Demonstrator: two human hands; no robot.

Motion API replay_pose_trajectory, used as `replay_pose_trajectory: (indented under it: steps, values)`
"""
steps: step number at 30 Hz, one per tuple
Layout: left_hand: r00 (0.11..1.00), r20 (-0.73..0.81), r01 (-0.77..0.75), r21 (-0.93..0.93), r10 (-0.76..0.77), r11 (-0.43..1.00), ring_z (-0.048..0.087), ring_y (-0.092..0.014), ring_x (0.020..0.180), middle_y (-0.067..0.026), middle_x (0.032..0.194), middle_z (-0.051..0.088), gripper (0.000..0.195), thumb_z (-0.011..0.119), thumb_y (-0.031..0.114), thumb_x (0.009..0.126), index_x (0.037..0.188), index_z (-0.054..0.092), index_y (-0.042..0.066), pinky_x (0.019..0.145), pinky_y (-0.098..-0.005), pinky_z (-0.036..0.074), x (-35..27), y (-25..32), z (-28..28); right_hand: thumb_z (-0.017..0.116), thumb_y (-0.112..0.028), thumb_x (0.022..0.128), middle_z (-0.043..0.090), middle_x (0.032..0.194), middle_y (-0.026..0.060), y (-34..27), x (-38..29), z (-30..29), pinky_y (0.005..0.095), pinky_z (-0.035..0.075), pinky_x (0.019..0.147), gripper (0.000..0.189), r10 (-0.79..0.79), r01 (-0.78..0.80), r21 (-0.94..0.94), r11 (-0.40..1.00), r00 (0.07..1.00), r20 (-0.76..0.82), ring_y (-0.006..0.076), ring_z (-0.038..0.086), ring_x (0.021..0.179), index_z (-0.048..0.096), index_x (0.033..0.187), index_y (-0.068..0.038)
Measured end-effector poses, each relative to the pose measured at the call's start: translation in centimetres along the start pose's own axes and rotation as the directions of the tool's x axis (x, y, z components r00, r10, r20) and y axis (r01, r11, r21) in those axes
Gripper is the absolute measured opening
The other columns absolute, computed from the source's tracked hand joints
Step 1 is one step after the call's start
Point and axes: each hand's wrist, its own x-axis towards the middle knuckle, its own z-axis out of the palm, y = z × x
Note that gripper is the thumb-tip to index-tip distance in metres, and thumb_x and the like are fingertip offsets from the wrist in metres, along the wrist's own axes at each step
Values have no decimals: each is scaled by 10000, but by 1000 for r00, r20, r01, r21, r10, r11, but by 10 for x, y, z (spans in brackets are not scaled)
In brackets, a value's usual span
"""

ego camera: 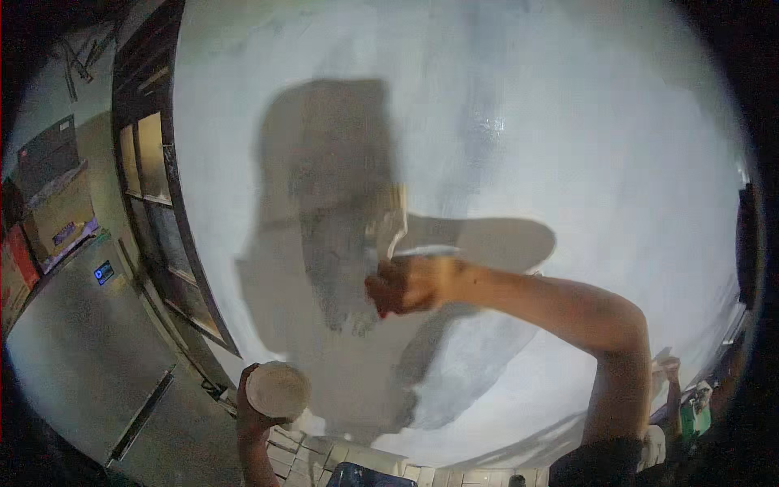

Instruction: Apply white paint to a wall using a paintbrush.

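A pale wall (560, 152) fills most of the view, with greyish streaky patches and a large shadow on it. Raised before the wall, my right hand (411, 286) grips a paintbrush (398, 213) by its lower end, bristles upward. Blur and shadow keep me from telling whether the bristles touch the surface. Low on the left, my left hand (248, 395) is wrapped around a round, light-coloured container (280, 391), held near the wall's foot. Its pale round face is visible, but I cannot make out the contents.
A grey refrigerator (79, 347) with boxes (58, 207) on top stands at left, beside a dark-framed door or window (146, 176). Below are pale floor tiles (328, 453) and a dark blue object (371, 476). Another person's raised hand (669, 365) shows at far right.
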Motion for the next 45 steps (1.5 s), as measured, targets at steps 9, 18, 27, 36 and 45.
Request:
replay_pose_trajectory:
  steps: [9, 18, 27, 36, 45]
  values:
    - [986, -65, 137, -231, -156, 963, 494, -288, 1012, -112, 1133, 455, 1011, 862, 140, 351, 1207, 325, 94, 828, -474, 474, -14, 8, 1, 552, -307, 784, 596, 713, 140, 155, 37, -92, 384, 465, 635, 255, 377, -432, -22, 902, 810, -450, 315, 579, 680, 615, 800, -60]
    - [991, -117, -59, 77, 68, 995, 478, -274, 1044, -110, 1171, 427, 974, 827, 78, 403, 1225, 307, 125, 806, -478, 480, -36, -15, -46, 618, -59, 679, 549, 734, 138, 214, 74, -224, 300, 452, 577, 74, 518, -568, 202, 798, 475, -711, 224, 541, 641, 580, 716, -7]
    - [803, -388, 359, -290, -452, 887, 532, -293, 982, -114, 1118, 499, 868, 778, -19, 448, 1198, 359, 109, 704, -462, 527, -38, 23, -40, 499, -139, 804, 559, 988, 97, 162, 112, -74, 371, 454, 813, 139, 324, -343, -216, 914, 938, -121, 265, 533, 961, 579, 915, -113]
    - [937, -311, 131, -100, -156, 986, 528, -313, 991, -125, 1099, 513, 846, 804, 174, 508, 1219, 346, 121, 740, -520, 486, -45, 14, -41, 500, -264, 822, 565, 795, 140, 74, 151, -18, 394, 489, 651, 242, 146, -141, 40, 989, 975, -167, 286, 580, 745, 568, 880, -39]
    - [818, -322, 367, -345, -476, 864, 564, -335, 920, -137, 1071, 540, 617, 392, 579, 774, 1156, 448, 98, 685, -539, 459, -42, 33, -25, 559, -199, 785, 600, 879, 122, 229, 126, -150, 379, 473, 667, 159, 550, -592, 207, 779, 487, -678, 274, 580, 788, 608, 795, -48]
